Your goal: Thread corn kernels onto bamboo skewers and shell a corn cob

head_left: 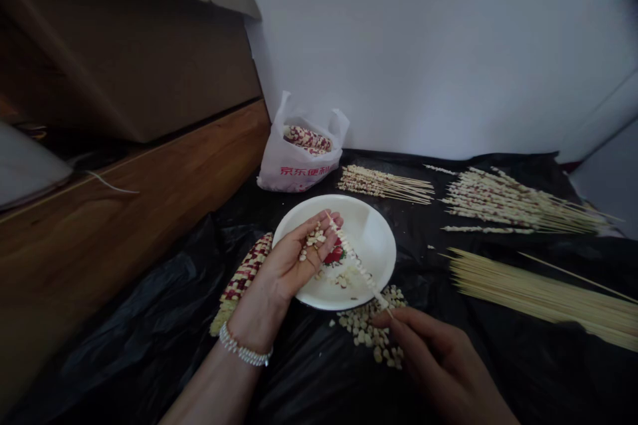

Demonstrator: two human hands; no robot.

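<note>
My left hand is cupped over the white plate, holding several loose corn kernels in its palm. It also supports the tip of a bamboo skewer threaded with kernels. My right hand pinches the skewer's lower end between its fingers. Below the plate's edge lies a pile of loose kernels, close to my right fingertips. A part-stripped red-and-white corn cob lies just left of my left hand. A beaded bracelet circles my left wrist.
The white plate holds a few kernels and sits on a black plastic sheet. Behind it are a white plastic bag holding a corn cob and a bundle of kernel skewers. More loaded skewers and bare skewers lie right.
</note>
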